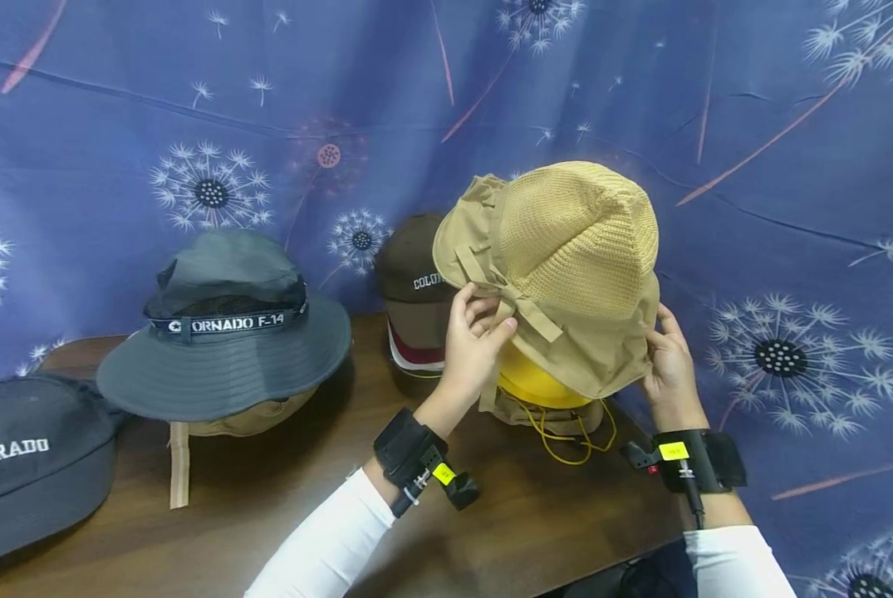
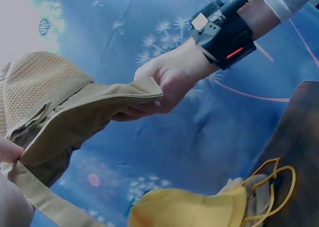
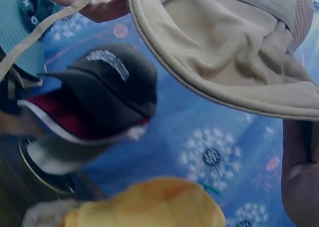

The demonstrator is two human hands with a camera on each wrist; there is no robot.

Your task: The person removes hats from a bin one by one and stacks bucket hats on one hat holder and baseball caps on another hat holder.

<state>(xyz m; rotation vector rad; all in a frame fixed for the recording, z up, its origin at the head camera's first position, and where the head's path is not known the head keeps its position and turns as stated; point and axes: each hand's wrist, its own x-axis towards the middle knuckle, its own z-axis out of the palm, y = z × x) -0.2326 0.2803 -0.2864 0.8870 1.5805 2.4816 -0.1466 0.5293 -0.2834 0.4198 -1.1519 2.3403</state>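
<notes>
Both hands hold up a tan sun hat [image 1: 573,241] with a knitted crown, a soft cloth brim and a bow tied at its side. Near the bow, my left hand [image 1: 472,336] pinches the brim between thumb and fingers. At the opposite edge of the brim, my right hand [image 1: 670,365] grips the cloth. Below the sun hat is a yellow hat [image 1: 539,382] with a yellow cord, stacked on a beige hat [image 1: 576,419]. In the right wrist view, the underside of the tan brim [image 3: 219,53] faces the camera.
Left of the hands, a dark brown cap [image 1: 409,257] tops another stack. A dark grey bucket hat [image 1: 222,357] sits over a tan hat [image 1: 255,415], whose strap hangs down. A dark cap [image 1: 35,465] lies at far left on the wooden table [image 1: 267,515]. A blue dandelion-print cloth [image 1: 790,249] hangs behind.
</notes>
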